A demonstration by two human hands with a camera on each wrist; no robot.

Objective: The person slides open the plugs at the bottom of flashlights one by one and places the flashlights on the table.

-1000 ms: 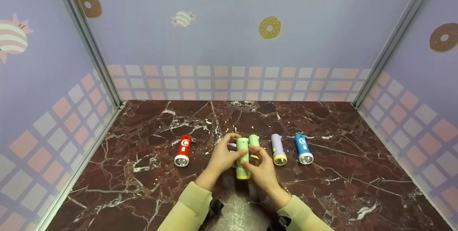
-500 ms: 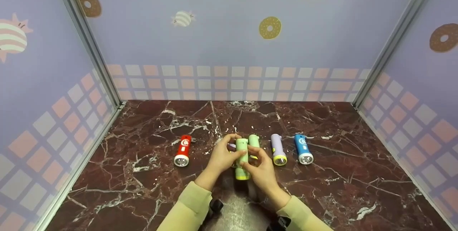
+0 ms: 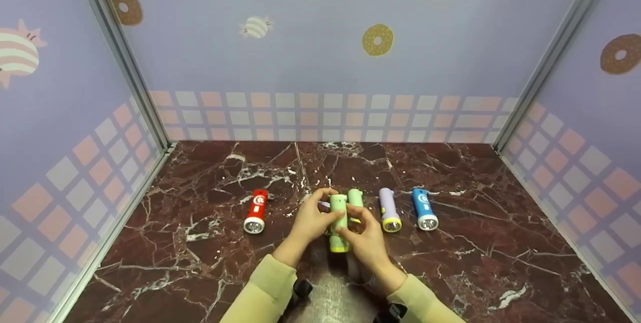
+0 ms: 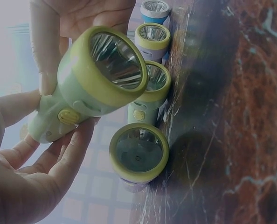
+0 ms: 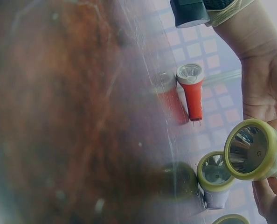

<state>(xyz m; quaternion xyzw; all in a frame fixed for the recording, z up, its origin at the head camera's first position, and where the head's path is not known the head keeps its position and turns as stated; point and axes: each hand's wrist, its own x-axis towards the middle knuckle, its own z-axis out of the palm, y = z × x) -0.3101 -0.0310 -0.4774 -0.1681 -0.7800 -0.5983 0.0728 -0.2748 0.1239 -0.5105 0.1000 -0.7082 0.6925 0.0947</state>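
A light green flashlight [image 3: 339, 203] with a yellow rim is held up above the table, its lens end facing the person. My left hand [image 3: 311, 218] grips its body, thumb on the near side and fingers curled beneath, as the left wrist view shows around the yellow switch [image 4: 69, 116]. From the other side my right hand [image 3: 369, 240] pinches the same flashlight with thumb and forefinger. Just behind it lies a second green flashlight [image 3: 355, 196]. A purple flashlight with a yellow rim [image 5: 216, 189] lies behind my left hand, mostly hidden in the head view.
To the right lie another purple flashlight [image 3: 387, 208] and a blue one [image 3: 423, 206]. A red flashlight [image 3: 256, 208] lies off to the left. All rest on a dark red marbled table [image 3: 200, 273], enclosed by patterned walls [image 3: 310, 62] at the back and sides.
The held green flashlight has shifted very slightly toward the person and to the left. Both hands keep nearly the same hold, and the flashlights on the table have not moved.
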